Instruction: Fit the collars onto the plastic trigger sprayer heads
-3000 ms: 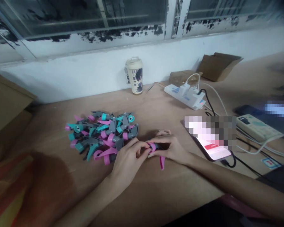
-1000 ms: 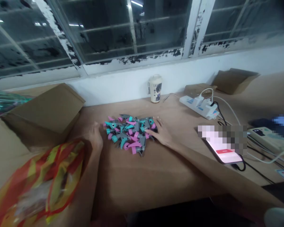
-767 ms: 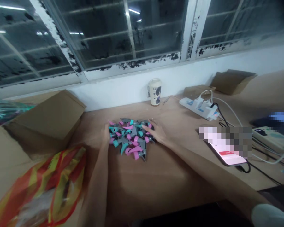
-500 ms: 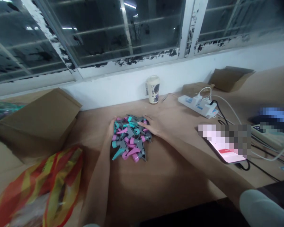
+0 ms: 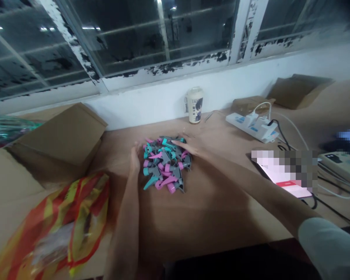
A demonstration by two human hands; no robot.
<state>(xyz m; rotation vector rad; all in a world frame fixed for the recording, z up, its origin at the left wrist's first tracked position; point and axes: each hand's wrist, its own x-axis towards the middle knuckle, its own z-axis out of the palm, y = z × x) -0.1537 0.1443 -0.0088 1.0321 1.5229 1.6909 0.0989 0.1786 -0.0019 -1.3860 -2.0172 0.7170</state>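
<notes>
A heap of trigger spray heads (image 5: 165, 165) in grey, pink and teal lies on the brown table (image 5: 216, 217). My left hand (image 5: 135, 157) rests at the heap's left side, its fingers stretched away from me, with a small gap to the spray heads. On the right, my right hand (image 5: 189, 145) lies against the heap's far right edge, thumb out over the top and fingers extended. Neither hand grips a spray head. Part of my right fingers is faint and blurred.
At left stand an open cardboard box (image 5: 64, 140) and a red-yellow plastic bag (image 5: 61, 229). A paper cup (image 5: 195, 105) is by the wall. To the right are a power strip (image 5: 252, 127) with cables, a lit phone (image 5: 282, 173) and cardboard pieces (image 5: 300, 91).
My left hand has come slightly away from the heap's left side. My right hand stays at the far right edge. The whole view has shifted a little with the camera.
</notes>
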